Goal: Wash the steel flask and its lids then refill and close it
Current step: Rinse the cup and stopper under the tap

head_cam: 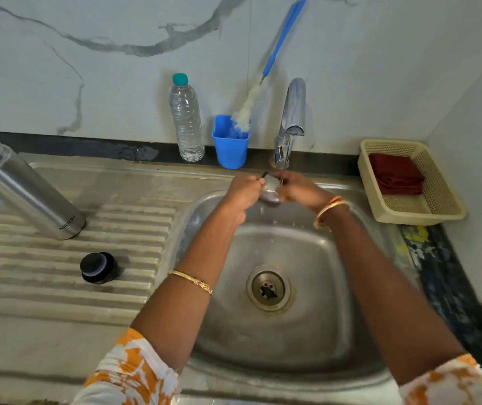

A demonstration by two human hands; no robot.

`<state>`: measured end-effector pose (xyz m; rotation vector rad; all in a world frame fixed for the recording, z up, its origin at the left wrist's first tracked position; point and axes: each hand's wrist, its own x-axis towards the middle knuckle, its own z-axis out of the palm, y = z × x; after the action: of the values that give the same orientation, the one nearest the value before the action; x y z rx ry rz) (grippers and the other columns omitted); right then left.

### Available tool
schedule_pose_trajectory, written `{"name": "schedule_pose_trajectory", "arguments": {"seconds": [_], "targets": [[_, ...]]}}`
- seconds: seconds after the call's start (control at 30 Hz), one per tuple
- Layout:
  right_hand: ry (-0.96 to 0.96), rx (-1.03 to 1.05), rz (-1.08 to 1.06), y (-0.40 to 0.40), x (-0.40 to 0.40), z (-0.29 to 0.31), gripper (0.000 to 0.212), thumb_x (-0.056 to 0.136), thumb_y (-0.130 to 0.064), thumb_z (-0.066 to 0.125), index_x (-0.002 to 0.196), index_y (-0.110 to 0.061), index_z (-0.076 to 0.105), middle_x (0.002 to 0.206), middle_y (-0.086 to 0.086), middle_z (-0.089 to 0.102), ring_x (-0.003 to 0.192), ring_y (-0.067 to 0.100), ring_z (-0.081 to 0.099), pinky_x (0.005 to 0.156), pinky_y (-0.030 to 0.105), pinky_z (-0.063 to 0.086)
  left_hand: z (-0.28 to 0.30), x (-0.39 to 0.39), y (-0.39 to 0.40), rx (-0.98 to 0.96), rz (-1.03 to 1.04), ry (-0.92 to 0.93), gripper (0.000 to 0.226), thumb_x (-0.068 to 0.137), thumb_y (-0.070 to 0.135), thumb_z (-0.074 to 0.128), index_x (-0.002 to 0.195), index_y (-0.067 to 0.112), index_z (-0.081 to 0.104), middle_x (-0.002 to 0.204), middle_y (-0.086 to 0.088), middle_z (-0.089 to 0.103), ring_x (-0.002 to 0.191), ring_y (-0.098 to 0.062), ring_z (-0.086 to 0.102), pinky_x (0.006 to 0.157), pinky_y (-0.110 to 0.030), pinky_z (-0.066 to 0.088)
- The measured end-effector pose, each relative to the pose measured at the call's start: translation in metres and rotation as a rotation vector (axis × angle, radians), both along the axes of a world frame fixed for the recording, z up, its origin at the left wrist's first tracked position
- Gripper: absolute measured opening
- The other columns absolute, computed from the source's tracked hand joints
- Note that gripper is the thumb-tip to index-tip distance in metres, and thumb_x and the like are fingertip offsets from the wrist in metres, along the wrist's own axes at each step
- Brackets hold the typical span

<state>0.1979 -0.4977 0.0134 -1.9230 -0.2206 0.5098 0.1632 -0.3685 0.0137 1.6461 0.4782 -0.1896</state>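
Observation:
The steel flask [26,188] stands open on the ribbed draining board [58,276] at the left. Its black inner lid [98,268] sits on the board in front of it. Under the tap [288,133], a thin stream of water falls onto the steel outer lid [269,190]. My left hand [245,187] and my right hand [295,190] both grip that lid from either side, over the back of the sink basin [278,258]. Most of the lid is hidden by my fingers.
A clear plastic water bottle [186,118] and a blue cup [230,143] holding a blue-handled bottle brush [263,74] stand against the marble wall. A beige basket [412,182] with a dark red cloth [396,173] sits at the right. The drain [268,288] is in the basin's middle.

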Motion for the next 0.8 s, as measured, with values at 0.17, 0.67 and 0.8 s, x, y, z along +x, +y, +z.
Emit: {"name": "schedule_pose_trajectory", "arguments": {"seconds": [0.17,0.67,0.8], "targets": [[0.41,0.412,-0.408,-0.009,0.048,-0.002,0.029,0.096,-0.033,0.05,0.11,-0.009,0.057,0.11,0.013,0.06,0.092,0.026,0.061,0.068,0.037,0.054,-0.004,-0.005,-0.002,-0.092,0.066,0.027,0.013,0.096,0.009,0.053,0.086,0.013,0.062,0.088,-0.004,0.059,0.086,-0.016,0.051,0.066,-0.021,0.039],[0.325,0.215,-0.48,0.022,0.075,-0.016,0.041,0.089,-0.037,0.062,0.11,-0.004,0.052,0.086,0.01,0.057,0.074,0.022,0.059,0.061,0.034,0.054,-0.01,-0.005,-0.018,-0.131,0.041,0.127,0.019,0.094,0.011,0.056,0.105,0.006,0.07,0.11,-0.016,0.068,0.104,-0.03,0.061,0.093,-0.039,0.048],[-0.19,-0.223,-0.294,0.018,0.009,-0.027,0.026,0.095,-0.01,0.05,0.12,-0.001,0.053,0.097,0.012,0.059,0.086,0.021,0.056,0.069,0.027,0.046,-0.017,-0.006,-0.015,-0.121,0.048,0.111,0.017,0.094,0.011,0.055,0.095,0.003,0.07,0.092,-0.014,0.07,0.09,-0.028,0.066,0.075,-0.033,0.059]]}}
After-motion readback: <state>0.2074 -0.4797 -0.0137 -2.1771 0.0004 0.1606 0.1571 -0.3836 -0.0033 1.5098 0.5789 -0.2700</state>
